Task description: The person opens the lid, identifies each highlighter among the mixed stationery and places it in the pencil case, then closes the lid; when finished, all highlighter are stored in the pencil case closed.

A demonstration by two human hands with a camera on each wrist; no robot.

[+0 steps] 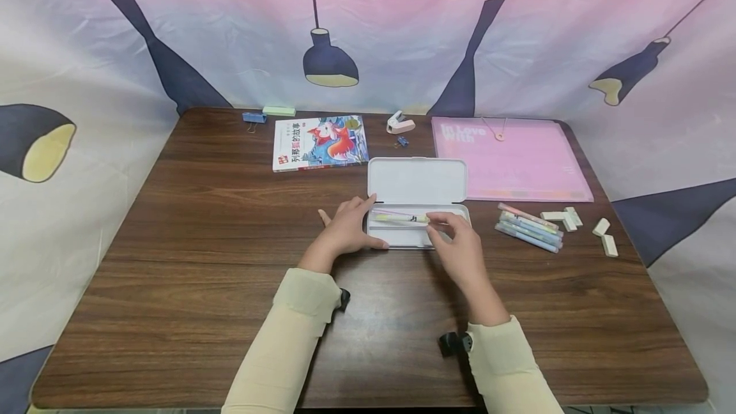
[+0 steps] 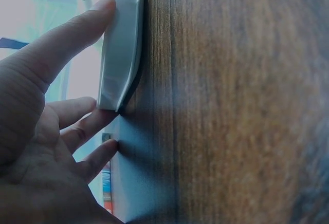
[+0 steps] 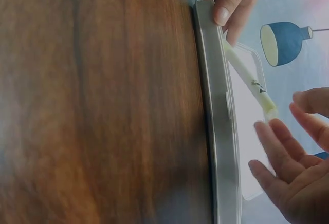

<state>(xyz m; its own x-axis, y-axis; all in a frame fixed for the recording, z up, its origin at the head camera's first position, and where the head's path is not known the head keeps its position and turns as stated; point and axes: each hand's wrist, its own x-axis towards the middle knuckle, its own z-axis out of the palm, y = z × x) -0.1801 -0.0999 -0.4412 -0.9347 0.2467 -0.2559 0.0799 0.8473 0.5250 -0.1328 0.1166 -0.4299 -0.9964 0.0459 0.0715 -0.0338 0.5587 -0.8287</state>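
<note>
A white pencil case lies with its lid raised. My left hand holds its left end, thumb along the front side and forefinger near the hinge; in the left wrist view that thumb presses the case wall. Inside the case, toward the back, is a pale yellow-green marker pen with dark print. By the pen's right end is my right hand. In the right wrist view its fingers are spread apart close to the marker's end, not curled round it; contact is hard to tell.
Several markers are piled right of the case, with white blocks beyond. A pink folder lies behind them. At the back are a picture book, a stapler, blue binder clips and a green block.
</note>
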